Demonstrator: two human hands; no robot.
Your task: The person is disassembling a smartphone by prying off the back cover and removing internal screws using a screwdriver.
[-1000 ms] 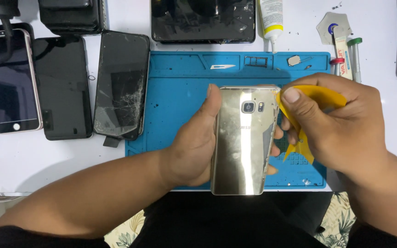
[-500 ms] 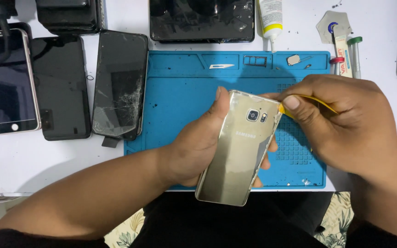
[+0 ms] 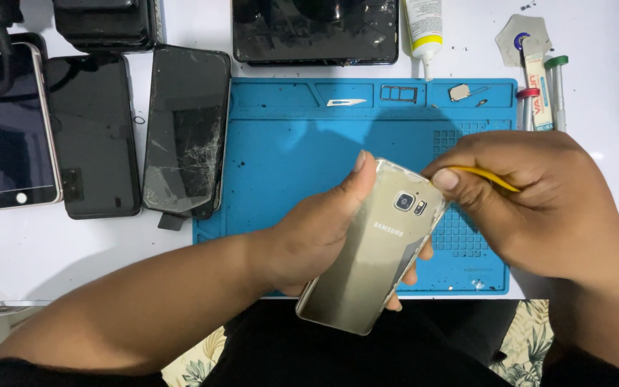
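The gold phone [image 3: 374, 251] sits back-side up in the left hand [image 3: 317, 236], tilted over the near edge of the blue mat [image 3: 288, 150]. Thumb lies along the left edge, and the other fingers wrap underneath, with a couple of tips poking out on the right side. The right hand [image 3: 531, 208] has thumb and forefinger pinched tight on a thin yellow pick [image 3: 485, 177], its tip right at the top corner next to the camera lens.

That glossy back looks like glass to me, so I'd guess it's slick and easy to crack, light but stiff. Gripping by the long side edges like this seems the safest bet, not squeezing the middle of the panel.

The mat has shallow trays along its far rim: one holds a small blade [image 3: 346, 102], the next a SIM tray [image 3: 398, 93], then a little metal part [image 3: 460, 91]. Off to the left on the white table [image 3: 94, 244] lies a cracked phone [image 3: 186, 132] beside two more dark ones. A glue tube [image 3: 423, 29] stands just past the mat.
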